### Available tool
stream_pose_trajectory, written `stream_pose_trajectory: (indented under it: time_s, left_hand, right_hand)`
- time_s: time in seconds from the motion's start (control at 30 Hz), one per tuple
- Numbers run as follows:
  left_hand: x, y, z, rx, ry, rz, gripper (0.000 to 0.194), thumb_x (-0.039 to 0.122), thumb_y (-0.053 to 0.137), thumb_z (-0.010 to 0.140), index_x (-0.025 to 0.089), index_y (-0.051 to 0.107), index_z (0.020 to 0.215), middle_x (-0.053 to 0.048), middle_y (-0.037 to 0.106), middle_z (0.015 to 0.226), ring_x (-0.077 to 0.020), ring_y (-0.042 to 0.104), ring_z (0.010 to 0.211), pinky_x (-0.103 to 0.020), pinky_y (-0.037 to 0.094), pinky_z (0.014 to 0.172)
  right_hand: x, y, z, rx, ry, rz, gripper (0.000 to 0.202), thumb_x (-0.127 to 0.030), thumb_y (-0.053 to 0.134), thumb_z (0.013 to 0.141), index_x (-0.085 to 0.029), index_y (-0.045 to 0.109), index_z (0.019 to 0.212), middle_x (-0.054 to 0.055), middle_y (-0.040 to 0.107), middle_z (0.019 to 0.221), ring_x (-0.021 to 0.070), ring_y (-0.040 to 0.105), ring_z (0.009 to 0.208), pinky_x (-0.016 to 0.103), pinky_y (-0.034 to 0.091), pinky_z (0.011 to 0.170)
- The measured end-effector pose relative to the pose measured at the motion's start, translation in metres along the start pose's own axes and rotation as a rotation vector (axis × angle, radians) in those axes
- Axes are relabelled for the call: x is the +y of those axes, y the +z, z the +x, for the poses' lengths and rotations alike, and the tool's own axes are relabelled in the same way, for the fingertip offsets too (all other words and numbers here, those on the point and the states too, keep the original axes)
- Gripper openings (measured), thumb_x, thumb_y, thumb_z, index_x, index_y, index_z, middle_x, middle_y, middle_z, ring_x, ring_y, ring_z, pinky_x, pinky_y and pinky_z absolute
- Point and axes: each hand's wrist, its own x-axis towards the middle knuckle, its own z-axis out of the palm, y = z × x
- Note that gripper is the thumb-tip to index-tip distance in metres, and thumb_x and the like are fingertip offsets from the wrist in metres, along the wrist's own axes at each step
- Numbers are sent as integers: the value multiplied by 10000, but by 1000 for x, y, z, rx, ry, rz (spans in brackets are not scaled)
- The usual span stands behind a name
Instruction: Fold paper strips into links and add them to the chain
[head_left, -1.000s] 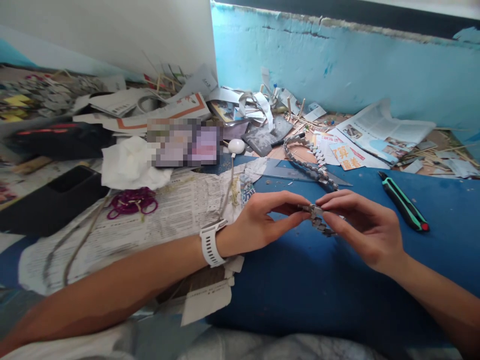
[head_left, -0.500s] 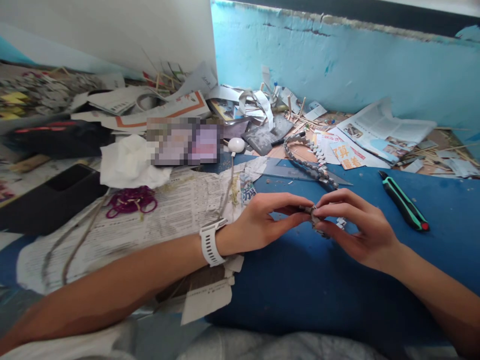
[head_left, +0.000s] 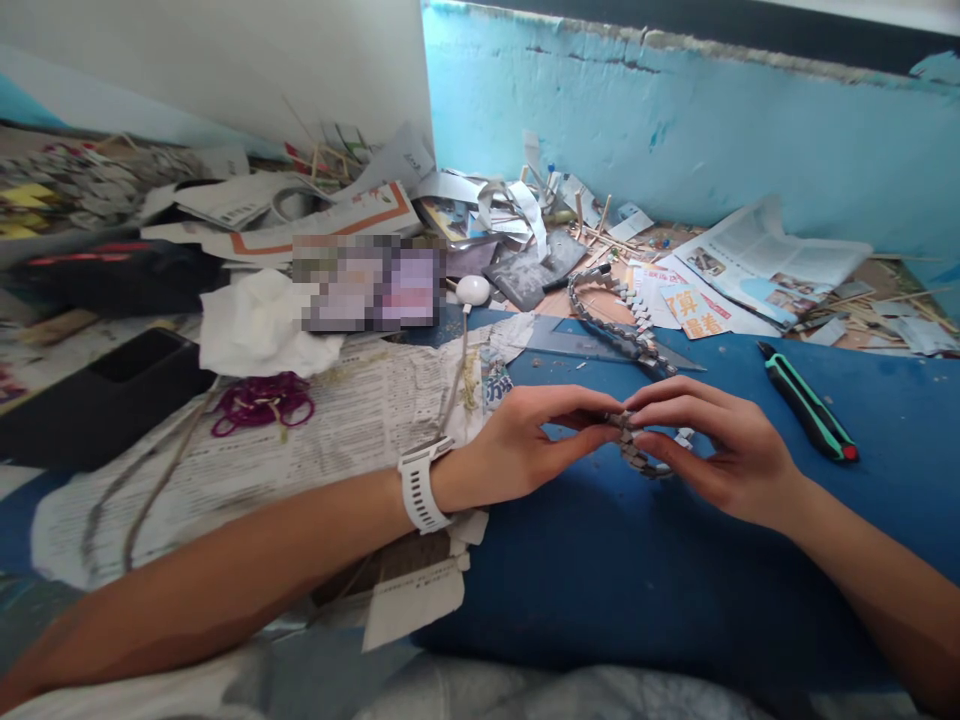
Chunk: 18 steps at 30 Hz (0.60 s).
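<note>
Over the blue tabletop, my left hand (head_left: pixel 536 440) pinches one end of a grey-and-white zigzag chain (head_left: pixel 636 457) of small folded pieces, seemingly paper, between thumb and fingers. On the same chain, just to the right, my right hand (head_left: pixel 724 450) is closed with its fingertips and thumb, partly covering it. Part of the chain curves below the fingers. Behind the hands a longer loop of similar chain (head_left: pixel 589 318) lies across a clear triangular ruler (head_left: pixel 562 342); whether it joins the held piece is hidden. A green-and-black utility knife (head_left: pixel 810 405) rests right of my right hand.
Newspaper sheets (head_left: pixel 352 400) cover the left side, with purple cord (head_left: pixel 262 402), white tissue (head_left: pixel 259 335) and a black case (head_left: pixel 105 400) on them. A white round device (head_left: pixel 472 291) trails a cable. Thin sticks and paper scraps (head_left: pixel 525 215) pile along the blue wall.
My right hand's fingers have shifted slightly upward and straightened along the chain, so more of its curved part shows below. My left hand stays almost where it was.
</note>
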Motion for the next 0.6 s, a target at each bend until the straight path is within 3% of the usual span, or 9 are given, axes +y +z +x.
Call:
stream_pose_trajectory:
  time_s: [0.23,0.33,0.47,0.6]
  left_hand:
    - [5,0,0,-28,183,139,221,171,702,957,119,755,1166,-101,807,1022,-158,770,886,-246,612,818]
    - [3,0,0,-16,186,160,251,175,698,961,127,745,1203,-102,803,1049,-164,763,911,-253,603,840]
    - [0,-2,1,-3,167,165,289,179,687,970,157,727,1255,-79,789,1032,-152,736,906,-250,586,829]
    - [-1,-2,2,-22,179,158,330,181,687,970,156,706,1299,-86,772,1038,-151,719,903,-262,586,829]
  right_hand:
    - [-3,5,-2,3,144,163,144,-150,746,916,-247,736,1022,46,756,1075,182,753,943,281,641,806]
    - [-1,6,-1,75,82,111,192,-139,774,894,-267,762,1036,30,791,1031,192,767,941,299,635,838]
    - [1,3,1,61,27,32,263,-109,722,929,-274,783,1124,36,799,1113,188,772,986,298,623,885]
    - [-1,4,-2,73,148,86,221,-152,727,929,-271,788,1105,22,801,1090,179,778,963,260,643,837]
